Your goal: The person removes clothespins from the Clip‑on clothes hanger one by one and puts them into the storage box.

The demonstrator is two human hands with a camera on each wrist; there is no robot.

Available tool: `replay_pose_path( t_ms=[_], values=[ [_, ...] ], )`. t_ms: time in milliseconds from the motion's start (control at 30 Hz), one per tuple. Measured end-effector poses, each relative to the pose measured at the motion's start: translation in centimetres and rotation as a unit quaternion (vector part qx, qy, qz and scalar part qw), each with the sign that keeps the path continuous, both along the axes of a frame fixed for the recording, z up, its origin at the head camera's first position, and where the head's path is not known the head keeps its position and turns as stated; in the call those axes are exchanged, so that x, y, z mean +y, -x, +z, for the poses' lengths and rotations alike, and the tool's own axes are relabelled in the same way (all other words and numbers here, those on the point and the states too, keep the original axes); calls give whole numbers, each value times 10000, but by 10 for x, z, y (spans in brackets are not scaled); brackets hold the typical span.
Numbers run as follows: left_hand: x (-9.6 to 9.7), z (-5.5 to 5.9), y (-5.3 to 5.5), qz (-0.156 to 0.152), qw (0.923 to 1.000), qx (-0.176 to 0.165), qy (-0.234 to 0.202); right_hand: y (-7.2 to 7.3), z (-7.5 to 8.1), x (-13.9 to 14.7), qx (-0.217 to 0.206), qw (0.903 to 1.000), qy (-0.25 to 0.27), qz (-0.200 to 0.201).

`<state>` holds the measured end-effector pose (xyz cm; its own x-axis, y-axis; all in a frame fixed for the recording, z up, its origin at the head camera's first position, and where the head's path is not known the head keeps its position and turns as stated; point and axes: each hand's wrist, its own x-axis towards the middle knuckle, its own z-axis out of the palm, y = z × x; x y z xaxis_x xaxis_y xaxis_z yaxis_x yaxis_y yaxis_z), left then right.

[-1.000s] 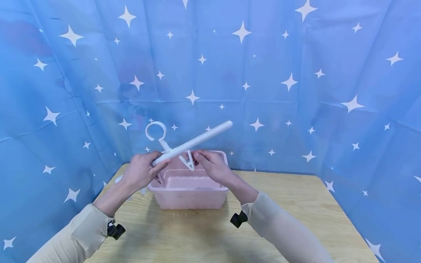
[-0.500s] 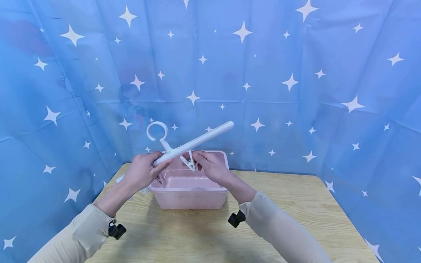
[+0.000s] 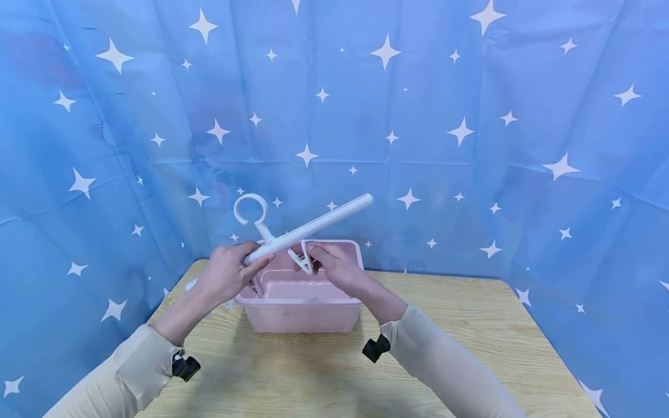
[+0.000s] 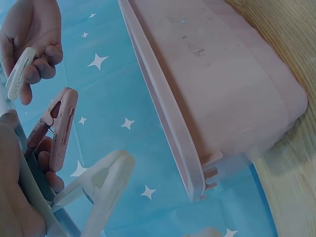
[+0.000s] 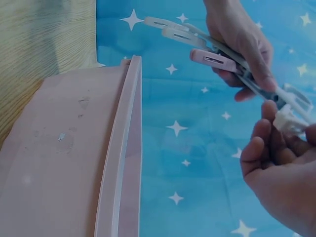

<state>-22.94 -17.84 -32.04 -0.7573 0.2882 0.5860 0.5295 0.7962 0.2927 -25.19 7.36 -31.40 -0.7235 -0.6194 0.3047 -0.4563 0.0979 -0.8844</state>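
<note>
A white clip hanger [image 3: 319,222] with an open ring hook slants up to the right above the pink basket [image 3: 303,316]. My left hand [image 3: 226,271] grips its bar near the middle, thumb along the near side. Just below the bar, my right hand [image 3: 338,266] pinches a white clothespin [image 3: 302,259]; whether the clothespin is fixed to the bar, I cannot tell. In the left wrist view, a pink clothespin [image 4: 63,129] and a larger-looking white one [image 4: 106,185] hang from the bar around my left fingers. The right wrist view shows several clothespins in a row beyond my left hand [image 5: 244,47].
The basket stands on a wooden table [image 3: 444,337] in front of my hands. Behind and on both sides hangs a blue curtain [image 3: 334,116] with white stars. A black wrist camera [image 3: 376,348] sits at my right cuff.
The white clothespin in my right hand has turned a little and moved slightly right and down. The right hand has shifted slightly; the left hand and hanger have barely moved.
</note>
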Motion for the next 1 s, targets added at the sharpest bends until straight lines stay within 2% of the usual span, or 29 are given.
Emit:
replay_pose_path(
  t_ms=[267,500,800,1000],
  values=[
    [0,-1,0,-48,10000,41,4,1,0,0,-199,9994,-18,267],
    [1,0,0,-53,9999,-95,-3,3,-1,0,-351,9984,126,433],
    [1,1,0,-79,10000,12,-10,4,-2,0,-462,9977,314,374],
    [1,0,0,-145,9998,100,9,3,-3,3,-477,9987,80,146]
  ],
)
